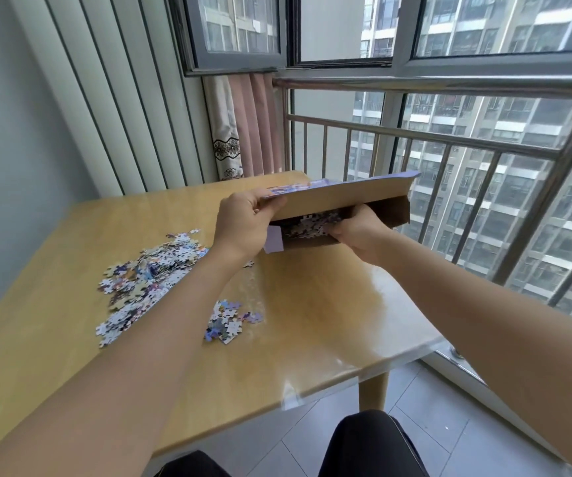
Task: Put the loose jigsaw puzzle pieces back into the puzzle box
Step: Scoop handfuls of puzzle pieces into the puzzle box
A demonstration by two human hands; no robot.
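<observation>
The box point(343, 215) lid is pinched up by the left hand point(243, 222) so pieces gripped in the right hand point(356, 232) can be dropped inside, while loose pieces point(150, 273) are left on the tabletop point(312, 304).

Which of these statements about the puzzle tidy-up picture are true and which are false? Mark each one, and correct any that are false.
1. The left hand holds up the flap of the puzzle box. True.
2. The right hand rests flat on the table. False: it is at the box's open mouth, among pieces already inside.
3. All the pieces are already in the box. False: a big pile of loose pieces and a smaller pile lie on the table.
4. The box is raised open towards the person. True.
5. The loose pieces lie to the right of the box. False: they lie to its left.
</observation>
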